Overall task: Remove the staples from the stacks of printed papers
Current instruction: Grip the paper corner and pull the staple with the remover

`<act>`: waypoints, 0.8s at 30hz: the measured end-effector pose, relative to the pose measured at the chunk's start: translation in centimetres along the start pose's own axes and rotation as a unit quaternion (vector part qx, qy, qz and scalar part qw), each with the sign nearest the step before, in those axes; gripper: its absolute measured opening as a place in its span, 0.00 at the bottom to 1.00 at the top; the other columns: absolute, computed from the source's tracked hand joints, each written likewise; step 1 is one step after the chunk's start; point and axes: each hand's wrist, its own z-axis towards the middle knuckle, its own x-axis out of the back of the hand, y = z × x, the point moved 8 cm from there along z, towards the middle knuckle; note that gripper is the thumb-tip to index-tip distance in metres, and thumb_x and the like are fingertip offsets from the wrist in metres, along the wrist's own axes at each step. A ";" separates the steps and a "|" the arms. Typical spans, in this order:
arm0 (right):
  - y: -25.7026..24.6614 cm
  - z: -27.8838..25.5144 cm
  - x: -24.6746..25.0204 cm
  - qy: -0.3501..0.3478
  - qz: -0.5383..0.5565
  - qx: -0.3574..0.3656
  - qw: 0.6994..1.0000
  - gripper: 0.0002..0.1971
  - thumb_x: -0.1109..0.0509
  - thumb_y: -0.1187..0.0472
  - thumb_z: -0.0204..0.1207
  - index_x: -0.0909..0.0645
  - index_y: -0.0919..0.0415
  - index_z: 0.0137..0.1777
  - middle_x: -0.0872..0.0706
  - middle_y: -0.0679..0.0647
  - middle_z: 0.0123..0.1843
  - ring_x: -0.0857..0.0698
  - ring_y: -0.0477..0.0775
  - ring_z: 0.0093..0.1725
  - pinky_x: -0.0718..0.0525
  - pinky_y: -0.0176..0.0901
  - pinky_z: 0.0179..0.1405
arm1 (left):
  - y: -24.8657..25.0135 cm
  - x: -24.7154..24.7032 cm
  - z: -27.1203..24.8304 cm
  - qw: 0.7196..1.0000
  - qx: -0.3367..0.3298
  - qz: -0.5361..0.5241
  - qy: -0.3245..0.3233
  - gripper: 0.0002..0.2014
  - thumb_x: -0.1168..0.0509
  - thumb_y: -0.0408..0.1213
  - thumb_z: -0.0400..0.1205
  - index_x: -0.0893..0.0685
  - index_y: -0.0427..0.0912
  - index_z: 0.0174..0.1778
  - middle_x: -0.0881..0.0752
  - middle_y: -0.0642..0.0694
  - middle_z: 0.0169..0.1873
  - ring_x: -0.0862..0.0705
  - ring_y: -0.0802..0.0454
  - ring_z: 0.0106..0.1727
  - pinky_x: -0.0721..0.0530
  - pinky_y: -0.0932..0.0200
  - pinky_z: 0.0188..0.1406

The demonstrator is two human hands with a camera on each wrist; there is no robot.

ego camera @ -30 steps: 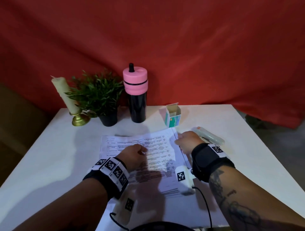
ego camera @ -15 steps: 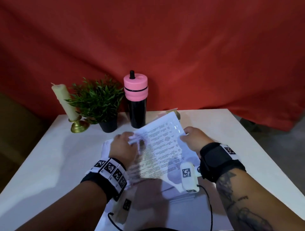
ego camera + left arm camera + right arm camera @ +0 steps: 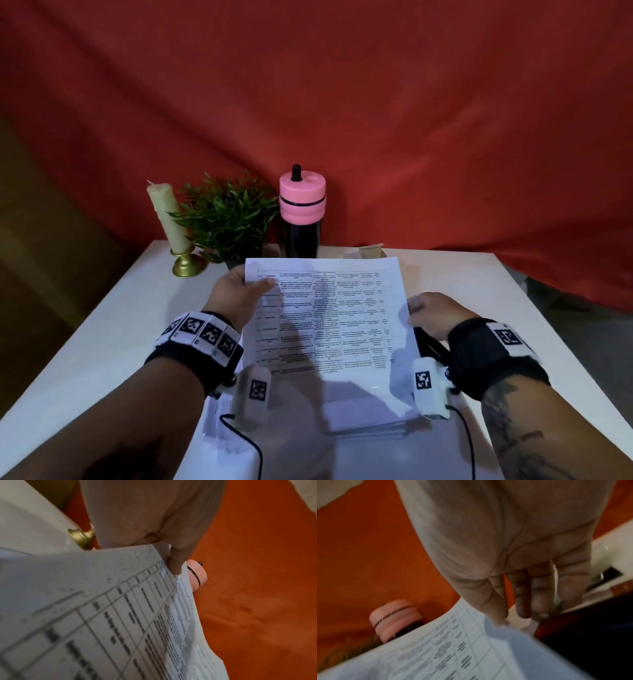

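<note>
A stack of printed papers (image 3: 329, 308) with a table of text is lifted off the table and tilted up toward me. My left hand (image 3: 253, 284) pinches its top left corner, thumb on the front and fingers behind; the left wrist view shows a fingertip (image 3: 175, 563) on the sheet edge (image 3: 120, 615). My right hand (image 3: 421, 311) holds the right edge, with the thumb (image 3: 496, 615) on the paper (image 3: 453, 649) and the fingers curled beside it. More papers (image 3: 370, 414) lie flat underneath. No staple shows.
On the white table (image 3: 120, 325), along the back, stand a candle in a brass holder (image 3: 168, 216), a small green plant (image 3: 229, 219), a black bottle with a pink lid (image 3: 301, 212) and a small open box (image 3: 371, 251). A dark object (image 3: 431, 342) lies under my right hand.
The top stack has been lifted off the table and swung up to face me. My left hand went from resting on the page to pinching its corner, and both hands rose.
</note>
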 end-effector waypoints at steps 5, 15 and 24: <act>2.2 -0.7 -0.6 -0.024 -0.153 -0.045 0.987 0.45 0.24 0.63 0.64 0.38 0.46 0.81 0.26 0.40 0.75 0.16 0.50 0.60 0.16 0.36 0.52 | 0.3 0.3 -0.6 1.000 -0.007 -0.022 0.014 0.04 0.29 0.36 0.80 0.10 0.43 0.47 0.08 0.40 0.44 0.10 0.39 0.49 0.13 0.38 0.56; 2.1 -1.8 0.7 0.100 -0.043 -0.063 0.992 0.12 0.36 0.51 0.81 0.22 0.54 0.59 0.13 0.52 0.47 0.15 0.55 0.43 0.22 0.40 0.39 | 2.5 0.1 -1.7 0.999 -0.048 0.013 0.015 0.06 0.32 0.39 0.82 0.11 0.44 0.49 0.07 0.45 0.42 0.09 0.45 0.46 0.12 0.39 0.53; -10.1 -5.6 7.3 0.177 0.423 0.131 0.879 0.07 0.26 0.51 0.75 0.19 0.52 0.46 0.18 0.51 0.40 0.22 0.51 0.37 0.26 0.45 0.38 | 7.9 -2.8 -3.9 0.990 -0.121 0.065 -0.027 0.03 0.31 0.37 0.81 0.12 0.45 0.47 0.08 0.49 0.41 0.09 0.50 0.46 0.10 0.51 0.49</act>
